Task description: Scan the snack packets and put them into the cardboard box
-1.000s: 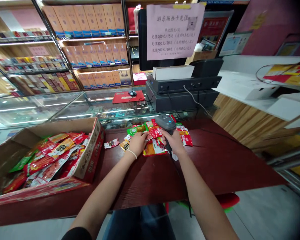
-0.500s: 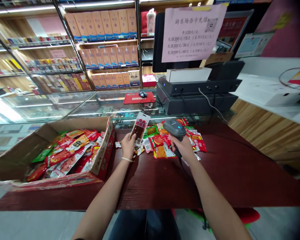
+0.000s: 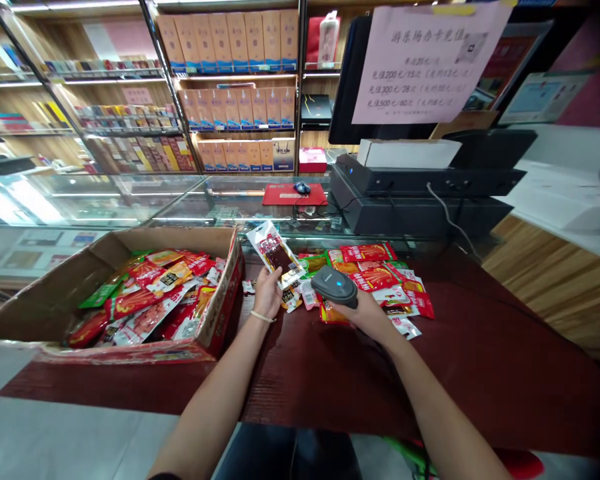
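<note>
My left hand (image 3: 269, 293) is closed on the lower edge of a snack packet (image 3: 277, 253), white at the top with a brown food piece showing through. In my right hand (image 3: 367, 312) is a dark grey barcode scanner (image 3: 334, 285), its head tilted toward the packet; the grip is mostly hidden behind the head and my fingers. Packet and scanner are a short distance apart. Beneath and beyond the scanner lies a loose pile of red, green and white snack packets (image 3: 375, 277) on the dark red table (image 3: 320, 387).
A cardboard box (image 3: 225, 293) holding many snack packets stands at the left. Behind the table are a glass display counter (image 3: 180, 207), a red mouse pad (image 3: 280, 195) and a black cash drawer (image 3: 380, 212). A monitor with a pink paper sign (image 3: 425, 67) stands above.
The scanner has swung left toward the packet, its head now pointing more that way. My left hand has tilted the packet's top to the left. The camera view has shifted slightly.
</note>
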### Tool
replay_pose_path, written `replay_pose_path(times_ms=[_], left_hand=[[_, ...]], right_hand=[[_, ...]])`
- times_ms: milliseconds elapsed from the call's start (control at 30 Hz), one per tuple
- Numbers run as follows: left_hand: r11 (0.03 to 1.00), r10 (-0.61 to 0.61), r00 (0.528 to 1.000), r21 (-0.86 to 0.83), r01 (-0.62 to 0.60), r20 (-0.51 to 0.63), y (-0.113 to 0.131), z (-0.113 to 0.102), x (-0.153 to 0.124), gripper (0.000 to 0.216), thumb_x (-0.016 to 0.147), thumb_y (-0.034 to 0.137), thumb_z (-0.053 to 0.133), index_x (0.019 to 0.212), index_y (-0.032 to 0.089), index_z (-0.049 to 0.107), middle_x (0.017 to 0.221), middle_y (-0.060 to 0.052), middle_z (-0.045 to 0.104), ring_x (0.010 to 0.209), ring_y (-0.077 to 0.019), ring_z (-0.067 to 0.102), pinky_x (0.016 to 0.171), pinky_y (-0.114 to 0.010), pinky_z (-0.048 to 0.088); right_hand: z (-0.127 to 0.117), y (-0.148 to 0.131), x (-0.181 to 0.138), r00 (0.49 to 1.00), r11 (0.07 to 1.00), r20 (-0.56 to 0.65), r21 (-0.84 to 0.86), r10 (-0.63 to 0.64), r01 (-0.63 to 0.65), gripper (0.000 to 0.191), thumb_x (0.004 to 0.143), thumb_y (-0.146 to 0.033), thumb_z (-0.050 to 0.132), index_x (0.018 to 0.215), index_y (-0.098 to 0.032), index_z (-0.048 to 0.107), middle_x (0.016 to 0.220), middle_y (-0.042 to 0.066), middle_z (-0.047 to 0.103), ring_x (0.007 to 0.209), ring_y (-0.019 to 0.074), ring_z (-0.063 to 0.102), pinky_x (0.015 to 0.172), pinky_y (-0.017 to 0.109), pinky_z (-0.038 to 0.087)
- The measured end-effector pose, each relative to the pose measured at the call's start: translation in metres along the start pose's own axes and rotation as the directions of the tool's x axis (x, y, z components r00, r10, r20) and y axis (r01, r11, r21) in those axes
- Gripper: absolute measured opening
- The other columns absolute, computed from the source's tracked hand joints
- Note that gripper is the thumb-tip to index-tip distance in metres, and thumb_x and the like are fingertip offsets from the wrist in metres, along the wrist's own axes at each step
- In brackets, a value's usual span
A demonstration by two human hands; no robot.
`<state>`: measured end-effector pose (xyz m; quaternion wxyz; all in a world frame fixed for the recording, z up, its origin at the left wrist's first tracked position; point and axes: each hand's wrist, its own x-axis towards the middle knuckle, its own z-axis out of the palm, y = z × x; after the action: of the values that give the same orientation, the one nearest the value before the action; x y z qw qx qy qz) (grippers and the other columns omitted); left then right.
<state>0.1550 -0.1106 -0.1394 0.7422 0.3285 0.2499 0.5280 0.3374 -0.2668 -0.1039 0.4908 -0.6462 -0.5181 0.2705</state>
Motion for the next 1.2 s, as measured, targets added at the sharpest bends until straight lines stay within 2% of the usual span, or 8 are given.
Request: replay_pose_path(times_ms=[200,367,567,800,900,1033,1100,1200], left_hand=[[0.997,0.079,0.997,0.001,-0.079,0.022,-0.005,-0.001,0.003,0.048,0.068,0.028,0.084,0.110,0.021,0.060,0.114,-0.005,0.072,0.106,-0.0205,0.068,0.100,-0.039,0.051],[0.997,0.069,0.997,-0.016,-0.069,0.030,-0.004,0.004,0.000,0.048,0.068,0.027,0.084,0.109,0.020,0.060,0.113,-0.007,0.072,0.104,-0.0207,0.069,0.100,-0.039,0.050],[0.997,0.075,0.996,-0.024,-0.074,0.039,-0.003,0.006,-0.002,0.049,0.066,0.028,0.085,0.107,0.020,0.060,0.111,-0.006,0.072,0.101,-0.0197,0.069,0.100,-0.039,0.049],[0.948,0.210,0.976,0.234,-0.216,0.050,0.002,0.019,-0.008,0.040,0.072,0.032,0.079,0.104,0.018,0.060,0.103,-0.007,0.073,0.092,-0.0188,0.069,0.089,-0.033,0.051],[0.780,0.348,0.920,0.489,-0.391,0.180,0.039,0.037,-0.029,0.027,0.084,0.034,0.068,0.105,0.017,0.065,0.105,-0.007,0.073,0.097,-0.0193,0.068,0.090,-0.030,0.050],[0.333,0.424,0.815,0.768,-0.547,0.396,0.124,0.050,-0.069,0.027,0.093,0.033,0.056,0.112,0.019,0.068,0.107,-0.005,0.075,0.096,-0.0191,0.069,0.087,-0.027,0.050],[0.025,0.367,0.796,0.850,-0.526,0.482,0.168,0.044,-0.085,0.028,0.093,0.031,0.055,0.116,0.023,0.070,0.105,-0.003,0.076,0.091,-0.0192,0.071,0.082,-0.026,0.050],[-0.318,0.447,0.779,0.892,-0.320,0.439,0.222,0.017,-0.092,0.033,0.095,0.030,0.052,0.123,0.025,0.068,0.104,-0.005,0.077,0.090,-0.0234,0.072,0.078,-0.028,0.050]], right_hand=[[0.000,0.000,-0.002,0.999,1.000,0.047,0.001,0.023,-0.023,0.045,0.071,-0.038,0.080,0.114,-0.024,0.075,0.099,0.005,0.078,0.106,0.0326,0.069,0.089,0.044,0.056],[-0.001,0.009,0.001,0.997,0.998,0.073,-0.057,-0.005,0.009,0.045,0.076,-0.038,0.079,0.119,-0.024,0.073,0.119,0.006,0.074,0.114,0.0305,0.067,0.101,0.046,0.049],[-0.001,0.009,0.001,0.996,0.999,0.082,-0.037,-0.036,0.039,0.041,0.079,-0.037,0.075,0.116,-0.020,0.074,0.116,0.008,0.075,0.110,0.0312,0.068,0.100,0.047,0.050],[-0.005,0.003,0.004,0.997,0.997,-0.003,0.006,-0.081,0.081,0.040,0.075,-0.041,0.076,0.108,-0.019,0.075,0.104,0.009,0.077,0.098,0.0299,0.071,0.090,0.043,0.054],[-0.008,0.001,0.003,0.997,0.994,-0.027,0.074,-0.077,0.079,0.042,0.075,-0.049,0.077,0.105,-0.019,0.074,0.087,0.007,0.077,0.075,0.0249,0.071,0.073,0.037,0.056],[-0.008,-0.004,-0.002,0.999,0.989,0.025,0.142,0.025,-0.028,0.039,0.078,-0.058,0.072,0.072,-0.021,0.064,0.042,-0.003,0.051,0.036,0.0135,0.047,0.042,0.027,0.040],[-0.008,-0.006,-0.003,0.999,0.986,0.028,0.166,0.021,-0.026,0.045,0.077,-0.060,0.073,0.060,-0.022,0.054,0.041,-0.004,0.048,0.036,0.0124,0.045,0.041,0.026,0.038],[-0.007,-0.006,-0.002,1.000,0.987,0.020,0.163,0.004,-0.007,0.049,0.077,-0.061,0.072,0.057,-0.023,0.049,0.042,-0.003,0.048,0.036,0.0120,0.046,0.041,0.027,0.039]])
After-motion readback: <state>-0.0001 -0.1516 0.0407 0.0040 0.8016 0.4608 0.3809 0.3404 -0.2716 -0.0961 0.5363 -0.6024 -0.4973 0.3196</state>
